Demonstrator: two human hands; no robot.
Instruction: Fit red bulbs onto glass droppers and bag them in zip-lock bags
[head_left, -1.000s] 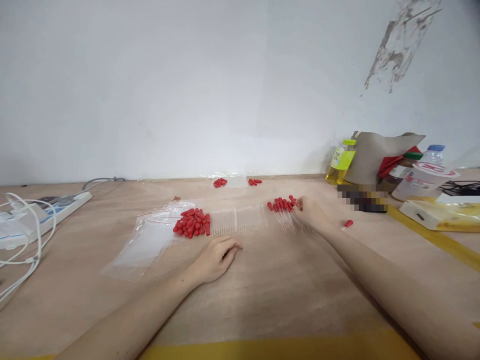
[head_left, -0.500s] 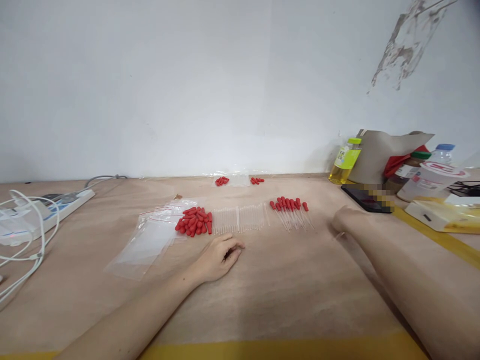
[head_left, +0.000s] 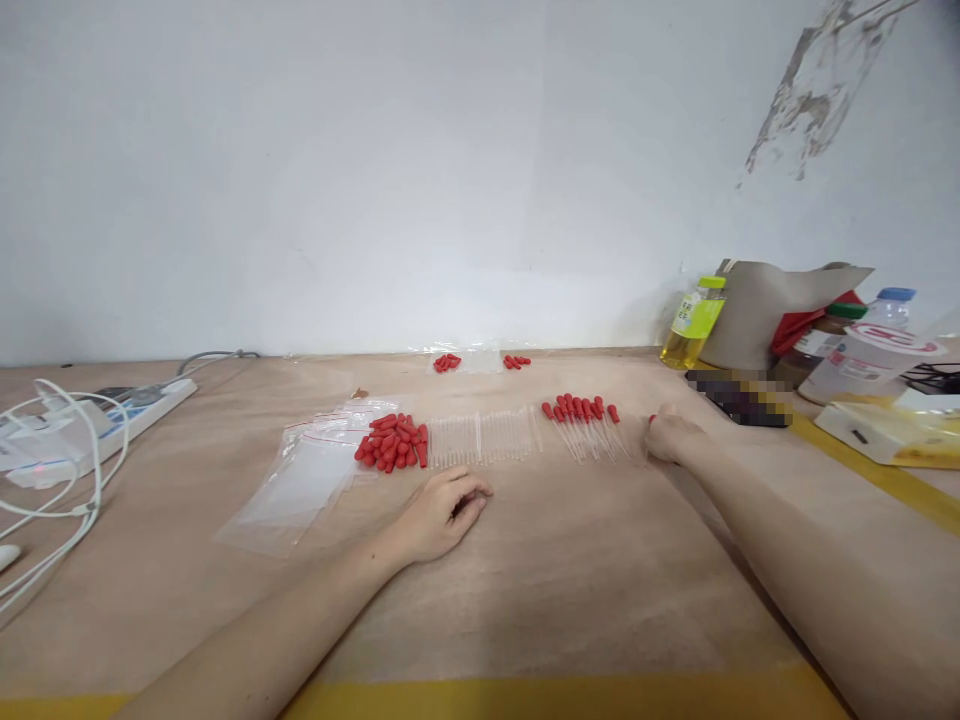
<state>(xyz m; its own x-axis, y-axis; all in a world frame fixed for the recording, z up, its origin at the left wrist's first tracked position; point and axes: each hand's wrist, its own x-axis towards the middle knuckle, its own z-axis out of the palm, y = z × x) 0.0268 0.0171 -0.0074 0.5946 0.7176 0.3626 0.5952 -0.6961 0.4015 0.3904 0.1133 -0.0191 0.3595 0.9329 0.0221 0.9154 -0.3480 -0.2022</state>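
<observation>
My left hand (head_left: 442, 512) rests on the table with fingers loosely curved and a gap beside the thumb; nothing shows in it. Just beyond it lies a row of clear glass dropper tubes (head_left: 487, 437). A heap of red rubber bulbs (head_left: 391, 442) adjoins the tubes' left end. Further right, assembled droppers (head_left: 581, 420) with red bulbs lie fanned out, bulbs away from me. To the right of these, my right hand (head_left: 667, 437) is closed on a dropper (head_left: 652, 419); a bit of red bulb peeks out at its left side, and the fingers hide most of it.
Clear zip bags (head_left: 289, 490) lie left of the bulbs. Small bagged red bulbs (head_left: 448, 363) sit by the wall. A power strip (head_left: 161, 405) with white cables is at left. A phone (head_left: 739, 400), a yellow-green bottle (head_left: 691, 325) and a plastic tub (head_left: 862, 365) stand at right.
My right hand has shifted left toward the fanned droppers, and a red bulb now shows at its fingers. My left hand has stayed in place. The view has shifted slightly.
</observation>
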